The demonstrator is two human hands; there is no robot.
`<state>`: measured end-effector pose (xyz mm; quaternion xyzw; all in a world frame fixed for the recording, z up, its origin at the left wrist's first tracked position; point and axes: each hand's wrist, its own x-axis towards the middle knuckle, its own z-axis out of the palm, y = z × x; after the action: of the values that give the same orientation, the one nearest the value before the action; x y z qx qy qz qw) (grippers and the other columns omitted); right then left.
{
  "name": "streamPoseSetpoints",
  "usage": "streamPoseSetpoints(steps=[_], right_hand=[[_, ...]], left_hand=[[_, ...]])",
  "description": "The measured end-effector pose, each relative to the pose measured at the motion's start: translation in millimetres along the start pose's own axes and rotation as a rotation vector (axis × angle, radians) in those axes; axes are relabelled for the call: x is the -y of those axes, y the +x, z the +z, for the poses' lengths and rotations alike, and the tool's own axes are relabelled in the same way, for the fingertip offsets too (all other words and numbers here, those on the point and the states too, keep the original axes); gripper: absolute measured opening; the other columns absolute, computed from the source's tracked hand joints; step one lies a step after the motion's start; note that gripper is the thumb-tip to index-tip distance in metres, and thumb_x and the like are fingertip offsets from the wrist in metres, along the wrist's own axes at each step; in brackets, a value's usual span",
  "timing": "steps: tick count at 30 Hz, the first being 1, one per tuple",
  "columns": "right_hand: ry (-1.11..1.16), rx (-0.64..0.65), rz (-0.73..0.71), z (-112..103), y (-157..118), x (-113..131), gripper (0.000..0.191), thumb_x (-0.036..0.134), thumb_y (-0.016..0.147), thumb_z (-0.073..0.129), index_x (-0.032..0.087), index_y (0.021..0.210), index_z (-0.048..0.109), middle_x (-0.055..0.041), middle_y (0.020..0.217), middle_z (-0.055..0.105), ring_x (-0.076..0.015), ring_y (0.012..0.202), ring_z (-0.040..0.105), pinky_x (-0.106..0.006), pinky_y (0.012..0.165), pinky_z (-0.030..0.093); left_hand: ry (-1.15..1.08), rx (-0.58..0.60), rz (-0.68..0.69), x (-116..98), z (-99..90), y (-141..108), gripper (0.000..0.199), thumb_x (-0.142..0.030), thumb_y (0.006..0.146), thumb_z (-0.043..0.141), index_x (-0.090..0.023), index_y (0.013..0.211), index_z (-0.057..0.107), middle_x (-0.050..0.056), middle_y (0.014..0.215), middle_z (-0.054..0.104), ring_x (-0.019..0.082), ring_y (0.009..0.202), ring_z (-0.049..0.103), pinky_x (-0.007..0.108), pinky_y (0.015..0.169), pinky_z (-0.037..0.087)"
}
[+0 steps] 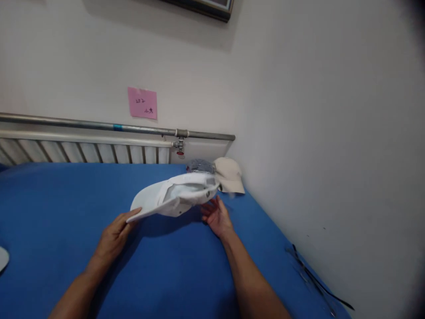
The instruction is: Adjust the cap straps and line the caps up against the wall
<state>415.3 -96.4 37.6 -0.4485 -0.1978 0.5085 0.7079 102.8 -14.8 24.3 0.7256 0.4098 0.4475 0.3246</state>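
Note:
A white baseball cap (186,195) is held tilted above the blue surface, its brim toward the left and its inside partly showing. My left hand (116,232) pinches the edge of the brim between thumb and fingers. Under the back end of the cap is my right hand (217,217), palm up with its fingers apart; whether the fingertips touch the cap I cannot tell. Behind the white cap lie a beige cap (229,173) and a grey cap (200,165), the grey one partly hidden.
The blue surface (59,212) meets the wall on the right. A pair of glasses (315,279) lies along that edge. At the back run a radiator (86,150) and a metal pipe (142,128) with a valve (180,144). A pink note (142,103) sticks to the wall.

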Motion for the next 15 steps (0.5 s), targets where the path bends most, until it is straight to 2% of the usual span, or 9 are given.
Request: streamPoseSetpoints(steps=[3,6,8,10,12,15], right_hand=[[0.082,0.034,0.045,-0.7,0.9,-0.5,0.031,0.052,0.083,0.057,0.023,0.088,0.062,-0.0003,0.069,0.070,-0.0173,0.055,0.063,-0.026,0.045,0.045],[0.123,0.059,0.064,-0.2,0.1,-1.9,0.020,0.038,0.076,0.067,0.021,0.087,0.064,0.0012,0.072,0.072,-0.0156,0.058,0.063,-0.024,0.048,0.047],[0.136,0.091,0.071,0.5,-2.6,-1.9,0.022,0.026,0.067,0.071,0.020,0.087,0.065,0.0019,0.075,0.073,-0.0140,0.063,0.064,-0.023,0.053,0.050],[0.135,0.135,0.090,2.1,-7.0,-1.6,0.026,0.020,0.062,0.072,0.019,0.087,0.066,0.0019,0.074,0.072,-0.0134,0.063,0.063,-0.022,0.055,0.050],[0.126,0.185,0.125,5.9,-12.4,-2.3,0.027,0.018,0.060,0.071,0.017,0.087,0.066,0.0016,0.070,0.070,-0.0132,0.058,0.060,-0.022,0.050,0.048],[0.122,0.259,0.184,19.0,-22.4,-8.4,0.023,0.017,0.060,0.069,0.016,0.082,0.065,0.0005,0.066,0.068,-0.0134,0.055,0.059,-0.022,0.045,0.046]], left_hand=[[0.110,0.051,0.108,7.0,-3.7,0.7,0.047,-0.056,0.083,0.053,-0.023,0.111,0.071,0.010,0.112,0.072,0.028,0.104,0.068,0.044,0.096,0.051],[0.091,0.065,0.069,8.3,-6.8,1.7,0.044,-0.053,0.082,0.054,-0.023,0.110,0.071,0.008,0.114,0.072,0.027,0.108,0.067,0.044,0.100,0.049],[0.043,0.039,0.019,7.6,-7.1,3.3,0.043,-0.052,0.076,0.060,-0.024,0.107,0.071,0.007,0.114,0.072,0.028,0.110,0.065,0.046,0.103,0.047],[-0.030,-0.031,-0.098,5.6,-5.5,5.8,0.045,-0.049,0.069,0.066,-0.022,0.106,0.071,0.008,0.112,0.072,0.029,0.106,0.066,0.046,0.099,0.049],[-0.150,-0.118,-0.270,1.6,-2.8,8.5,0.048,-0.041,0.065,0.069,-0.020,0.108,0.069,0.010,0.111,0.071,0.028,0.096,0.067,0.042,0.086,0.056],[-0.294,-0.210,-0.427,-7.6,0.3,10.7,0.048,-0.031,0.070,0.067,-0.018,0.116,0.063,0.012,0.116,0.066,0.025,0.088,0.068,0.035,0.072,0.058]])
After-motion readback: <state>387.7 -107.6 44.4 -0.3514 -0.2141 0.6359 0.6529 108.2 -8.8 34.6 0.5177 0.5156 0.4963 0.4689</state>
